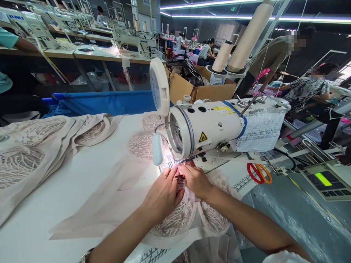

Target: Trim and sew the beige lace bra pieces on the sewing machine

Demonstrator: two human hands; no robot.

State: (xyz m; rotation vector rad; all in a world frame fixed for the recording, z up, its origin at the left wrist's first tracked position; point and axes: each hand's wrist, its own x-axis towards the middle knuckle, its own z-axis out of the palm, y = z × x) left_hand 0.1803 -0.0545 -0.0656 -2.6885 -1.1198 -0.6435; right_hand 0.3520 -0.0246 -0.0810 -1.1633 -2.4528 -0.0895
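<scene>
My left hand [162, 190] and my right hand [196, 181] meet just in front of the needle area of a white sewing machine [208, 124]. Both have their fingers closed on the edge of a pale beige lace garment piece [175, 219]. Its lace cups hang toward me over the table edge, and sheer fabric spreads to the left. A small dark thing [180, 177] shows between my hands; I cannot make out what it is. The machine's needle and foot are mostly hidden behind its head and my fingertips. A lamp lights the spot.
More lace pieces [35, 153] lie stacked on the left of the white table [55, 204]. Scissors with red and orange handles [259, 173] lie at right, near a control panel [326, 180]. Behind the machine are thread cones [251, 34] and a cardboard box [183, 86]. Other people work farther off.
</scene>
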